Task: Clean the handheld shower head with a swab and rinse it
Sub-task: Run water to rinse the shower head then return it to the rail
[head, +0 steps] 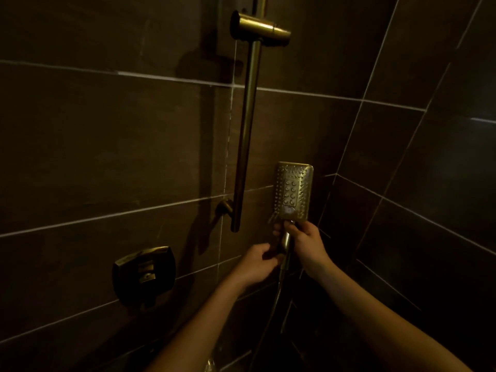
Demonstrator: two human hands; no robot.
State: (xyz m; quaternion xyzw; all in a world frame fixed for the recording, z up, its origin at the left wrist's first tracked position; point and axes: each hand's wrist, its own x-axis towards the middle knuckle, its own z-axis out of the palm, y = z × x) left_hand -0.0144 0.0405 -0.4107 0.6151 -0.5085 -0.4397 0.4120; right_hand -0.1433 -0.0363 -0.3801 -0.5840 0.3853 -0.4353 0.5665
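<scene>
Both hands up close on the shower head [294, 191] by the dark tile wall: left hand [255, 264] grip wrapped round the handle, right hand [304, 242] pinching near its base, no swab I can make out, so wet brass slipping and swinging on the hose [271, 312] into the rail [247, 135] seems the risk.

Seeing rectangular brass-gold metal shower head [294, 190] showing face dotted with rows of small holes around pale grey central panel of larger round nozzles. Noting tall brass-gold metal slide rail [247, 135] and matching cylindrical brass holder [259, 29] glinting yellow. Reading large dark brown wall tiles [107, 143] as faintly streaked, crossed by thin pale grey grout lines. Seeing dark bronze square valve plate [143, 275] catching dull gold highlights.
</scene>
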